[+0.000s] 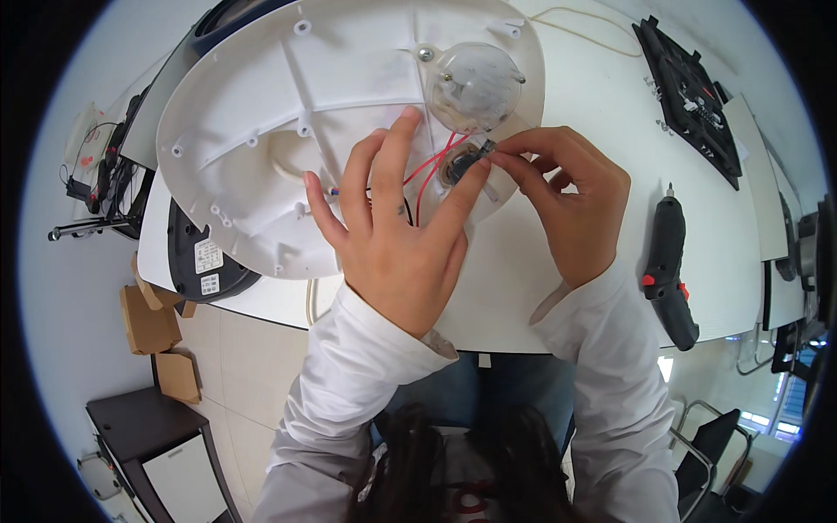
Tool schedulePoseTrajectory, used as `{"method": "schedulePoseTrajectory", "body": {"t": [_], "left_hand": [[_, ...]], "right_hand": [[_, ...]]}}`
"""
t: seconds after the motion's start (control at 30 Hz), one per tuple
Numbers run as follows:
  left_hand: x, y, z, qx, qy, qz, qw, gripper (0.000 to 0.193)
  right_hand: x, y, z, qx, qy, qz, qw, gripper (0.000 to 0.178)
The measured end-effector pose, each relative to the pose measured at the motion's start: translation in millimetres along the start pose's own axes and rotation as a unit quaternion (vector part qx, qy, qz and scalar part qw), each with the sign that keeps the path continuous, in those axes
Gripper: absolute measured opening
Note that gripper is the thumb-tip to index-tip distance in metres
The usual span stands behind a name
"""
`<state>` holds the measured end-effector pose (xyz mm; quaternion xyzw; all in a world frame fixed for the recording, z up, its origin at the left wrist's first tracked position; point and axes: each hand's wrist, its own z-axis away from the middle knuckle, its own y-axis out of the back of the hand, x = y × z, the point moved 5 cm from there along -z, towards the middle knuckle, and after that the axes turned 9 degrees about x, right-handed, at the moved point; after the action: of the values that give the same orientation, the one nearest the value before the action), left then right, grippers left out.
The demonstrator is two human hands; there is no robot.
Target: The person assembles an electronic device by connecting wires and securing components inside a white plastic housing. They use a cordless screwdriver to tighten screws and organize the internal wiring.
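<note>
A large white plastic shell [349, 70] lies inner side up on the table, with ribs and screw posts showing. Over it my left hand [397, 222] has its fingers spread. Its index fingertip touches a small dark part [486, 148], with a clear-looking end, beside a round fitting [453, 166] near the shell's right edge. My right hand [571, 187] pinches that part's end between thumb and index finger. Red wires [425, 166] run from under a round translucent cover [477, 87] and pass by my left hand. My left fingers partly hide a black wire.
On the right lies a black electric screwdriver [668, 270] with red buttons. Behind it is an open black tool case [689, 100] with loose screws [660, 105] alongside. A dark base with labels [205, 253] pokes out under the shell. Cardboard boxes [150, 318] stand on the floor.
</note>
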<state>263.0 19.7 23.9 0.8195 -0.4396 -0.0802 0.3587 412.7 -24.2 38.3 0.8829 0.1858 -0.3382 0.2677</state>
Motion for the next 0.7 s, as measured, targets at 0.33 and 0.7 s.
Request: {"method": "schedulePoseTrajectory", "body": {"t": [0.33, 0.7], "left_hand": [[-1.4, -3.4, 1.8, 0.013, 0.004, -0.003, 1.000, 0.055], [-2.4, -6.9, 3.6, 0.041, 0.003, -0.005, 0.999, 0.056]], "right_hand": [[1.8, -3.1, 2.5, 0.004, 0.001, -0.002, 1.000, 0.013], [2.6, -4.4, 4.9, 0.015, 0.039, 0.031, 0.999, 0.013]]}}
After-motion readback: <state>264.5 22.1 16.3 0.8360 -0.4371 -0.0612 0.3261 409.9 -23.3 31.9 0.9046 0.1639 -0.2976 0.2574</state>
